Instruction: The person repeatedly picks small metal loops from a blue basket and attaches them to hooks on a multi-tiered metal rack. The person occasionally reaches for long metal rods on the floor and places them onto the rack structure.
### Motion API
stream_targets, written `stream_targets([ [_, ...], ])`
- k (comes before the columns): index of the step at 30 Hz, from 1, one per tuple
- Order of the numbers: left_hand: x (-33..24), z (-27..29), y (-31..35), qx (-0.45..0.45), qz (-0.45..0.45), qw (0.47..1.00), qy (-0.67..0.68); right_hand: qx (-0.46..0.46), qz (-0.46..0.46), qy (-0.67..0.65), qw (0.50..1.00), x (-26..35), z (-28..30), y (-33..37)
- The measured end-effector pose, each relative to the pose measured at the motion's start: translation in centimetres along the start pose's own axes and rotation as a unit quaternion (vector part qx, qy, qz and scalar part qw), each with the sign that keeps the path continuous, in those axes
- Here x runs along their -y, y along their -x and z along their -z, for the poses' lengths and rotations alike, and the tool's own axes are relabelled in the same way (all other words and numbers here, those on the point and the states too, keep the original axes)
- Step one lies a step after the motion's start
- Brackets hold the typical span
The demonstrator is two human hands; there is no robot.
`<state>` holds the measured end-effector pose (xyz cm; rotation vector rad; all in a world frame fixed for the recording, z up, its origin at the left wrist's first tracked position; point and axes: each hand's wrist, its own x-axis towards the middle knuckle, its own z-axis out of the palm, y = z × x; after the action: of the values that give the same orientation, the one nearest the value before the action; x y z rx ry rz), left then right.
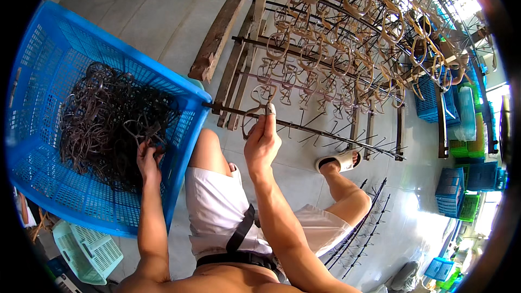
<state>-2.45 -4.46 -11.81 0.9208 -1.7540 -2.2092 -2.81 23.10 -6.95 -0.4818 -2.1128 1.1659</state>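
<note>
My left hand reaches into a large blue plastic basket. Its fingers are closed on a dark eyeglass frame at the edge of a tangled pile of eyeglass frames. In front of me my right hand pinches a brown eyeglass frame at the near rod of a rack. The thumb points up against it, and the curled fingers partly hide the grip. Bare wire pegs stick out along this rod to the right of my hand.
Beyond it, a wooden rack carries rows of hanging brown eyeglass frames. More pegged rods lie on the floor beside my leg. A pale green basket stands at lower left. Blue baskets are stacked at right.
</note>
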Motion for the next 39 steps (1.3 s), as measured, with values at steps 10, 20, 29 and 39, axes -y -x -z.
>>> stream_targets([
  [10,0.0,-0.1,0.5,0.027,-0.124,0.985,-0.112,0.008,-0.092,-0.041,0.995,0.2,1.5,-0.5],
  [20,-4.2,0.2,5.4,0.021,-0.135,0.991,-0.001,-0.001,0.095,0.195,0.976,4.6,5.5,1.8],
  [29,-6.6,1.4,7.3,0.168,-0.065,0.976,0.119,0.530,-0.094,-0.343,0.770,6.9,-5.5,4.8],
  [39,-9.5,2.4,5.3,0.156,-0.017,0.949,0.275,0.410,-0.045,-0.191,0.891,6.8,-9.8,8.4],
])
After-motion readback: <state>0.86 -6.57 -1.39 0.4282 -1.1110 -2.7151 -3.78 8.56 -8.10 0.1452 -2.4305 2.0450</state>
